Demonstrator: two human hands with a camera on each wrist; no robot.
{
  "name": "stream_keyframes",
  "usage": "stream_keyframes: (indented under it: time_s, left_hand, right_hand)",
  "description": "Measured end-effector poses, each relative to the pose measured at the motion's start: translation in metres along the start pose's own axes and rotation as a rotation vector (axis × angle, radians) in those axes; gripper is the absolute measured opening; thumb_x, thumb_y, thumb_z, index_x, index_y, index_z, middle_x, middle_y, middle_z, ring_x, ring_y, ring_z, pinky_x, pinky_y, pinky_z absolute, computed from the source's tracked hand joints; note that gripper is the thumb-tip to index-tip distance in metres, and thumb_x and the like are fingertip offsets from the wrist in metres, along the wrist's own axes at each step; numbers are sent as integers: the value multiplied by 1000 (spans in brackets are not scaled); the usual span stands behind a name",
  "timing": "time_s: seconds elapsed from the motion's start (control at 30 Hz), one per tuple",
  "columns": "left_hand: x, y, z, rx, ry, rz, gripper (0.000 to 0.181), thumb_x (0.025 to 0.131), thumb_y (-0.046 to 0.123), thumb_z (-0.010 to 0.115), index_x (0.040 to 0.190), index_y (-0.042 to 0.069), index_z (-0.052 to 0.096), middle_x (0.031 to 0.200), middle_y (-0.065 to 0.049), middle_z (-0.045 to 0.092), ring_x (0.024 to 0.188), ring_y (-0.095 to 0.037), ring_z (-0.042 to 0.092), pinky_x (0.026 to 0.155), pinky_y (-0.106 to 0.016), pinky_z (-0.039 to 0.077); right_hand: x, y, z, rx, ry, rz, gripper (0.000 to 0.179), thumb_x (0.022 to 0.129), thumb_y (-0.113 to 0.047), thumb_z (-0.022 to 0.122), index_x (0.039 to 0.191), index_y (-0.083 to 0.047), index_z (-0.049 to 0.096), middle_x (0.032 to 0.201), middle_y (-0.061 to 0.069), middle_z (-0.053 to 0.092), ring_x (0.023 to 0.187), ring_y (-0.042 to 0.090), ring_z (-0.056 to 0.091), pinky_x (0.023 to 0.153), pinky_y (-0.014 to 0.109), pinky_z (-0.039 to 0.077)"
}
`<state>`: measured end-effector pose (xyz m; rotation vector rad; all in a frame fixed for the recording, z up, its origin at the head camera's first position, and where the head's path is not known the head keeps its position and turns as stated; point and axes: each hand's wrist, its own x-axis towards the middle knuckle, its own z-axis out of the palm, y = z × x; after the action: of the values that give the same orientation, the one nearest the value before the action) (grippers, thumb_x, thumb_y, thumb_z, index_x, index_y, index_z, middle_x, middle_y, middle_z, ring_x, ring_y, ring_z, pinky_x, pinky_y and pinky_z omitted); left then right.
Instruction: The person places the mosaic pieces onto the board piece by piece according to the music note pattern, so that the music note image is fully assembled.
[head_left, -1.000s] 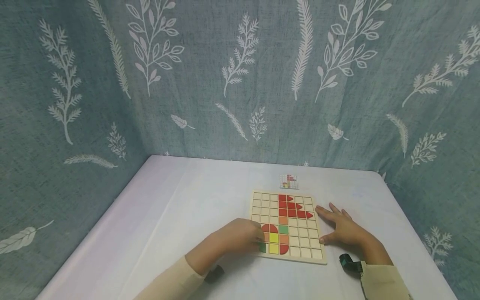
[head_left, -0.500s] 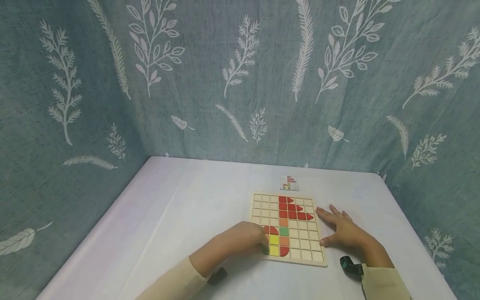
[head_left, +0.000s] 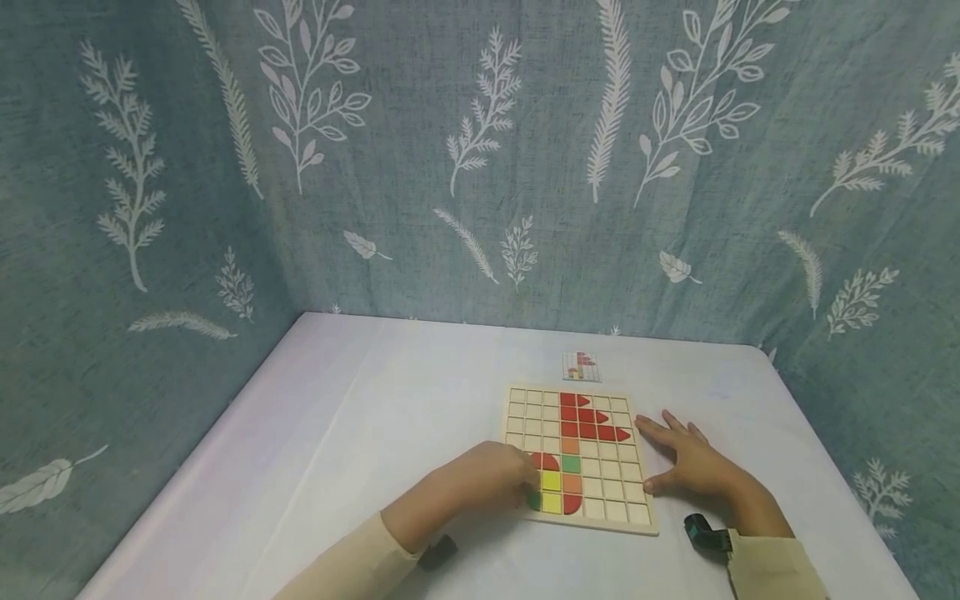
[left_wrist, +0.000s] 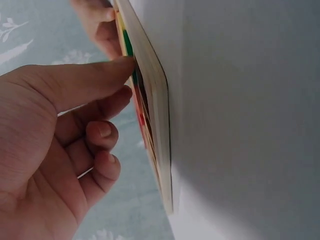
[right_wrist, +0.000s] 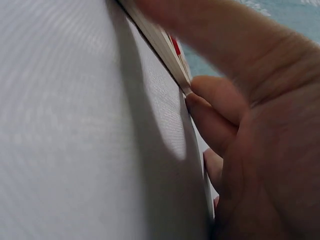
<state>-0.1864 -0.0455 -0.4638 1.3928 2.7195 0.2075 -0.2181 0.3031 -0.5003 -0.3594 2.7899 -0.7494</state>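
Observation:
A square wooden grid board (head_left: 612, 490) lies on the white table, with red, orange, yellow and green tiles in some of its cells. My left hand (head_left: 487, 479) is over the board's lower left part. In the left wrist view its straight thumb (left_wrist: 100, 77) touches the tiled face beside a green tile (left_wrist: 128, 44), while the other fingers are loosely bent with nothing visible between them. The hand hides some tiles in the head view. My right hand (head_left: 690, 458) has its fingers spread, and the fingertips and thumb touch the board's right edge.
A small pattern card (head_left: 581, 367) printed with a similar coloured design lies just beyond the board. Dark wrist-worn devices show by both wrists. Leaf-patterned teal cloth (head_left: 420, 167) stands behind and at both sides of the table.
My left hand has shifted slightly to the right along the board's near left corner, over the left-hand tiles. The right hand has stayed at the board's edge.

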Motion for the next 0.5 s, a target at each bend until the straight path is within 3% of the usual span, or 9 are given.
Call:
stream_keyframes:
  time_s: [0.13, 0.3, 0.4, 0.5]
  left_hand:
    - [-9, -8, -5, -53, 11, -58, 16, 81, 17, 79, 95, 24, 76, 80, 20, 60, 69, 2, 49, 72, -15, 46]
    - [-23, -24, -12, -80, 26, -175, 13, 86, 21, 75, 99, 20, 76, 85, 17, 63, 78, 1, 58, 76, -22, 50]
    - [-34, -34, -15, -104, 33, -253, 19, 87, 24, 73, 105, 17, 75, 93, 12, 66, 85, -4, 61, 79, -27, 51]
    - [-47, -42, -16, -112, 47, -309, 36, 86, 37, 73, 115, 16, 71, 107, 7, 67, 99, -10, 62, 87, -32, 50]
  right_hand:
    - [-2, -4, -3, 20, -16, 21, 121, 53, -61, 84, 152, -15, 33, 154, 33, 9, 133, 64, -1, 98, 77, 4]
    - [-1, -1, -3, 36, -21, 14, 114, 61, -59, 82, 152, -11, 33, 154, 34, 10, 133, 63, 0, 100, 76, 4]
    - [-3, 3, -3, 47, -22, 15, 106, 68, -58, 79, 151, -9, 33, 153, 34, 12, 134, 62, 3, 102, 74, 6]
    - [-6, 4, -2, 27, -23, 16, 104, 72, -60, 76, 150, -6, 34, 152, 34, 17, 135, 59, 8, 103, 72, 10]
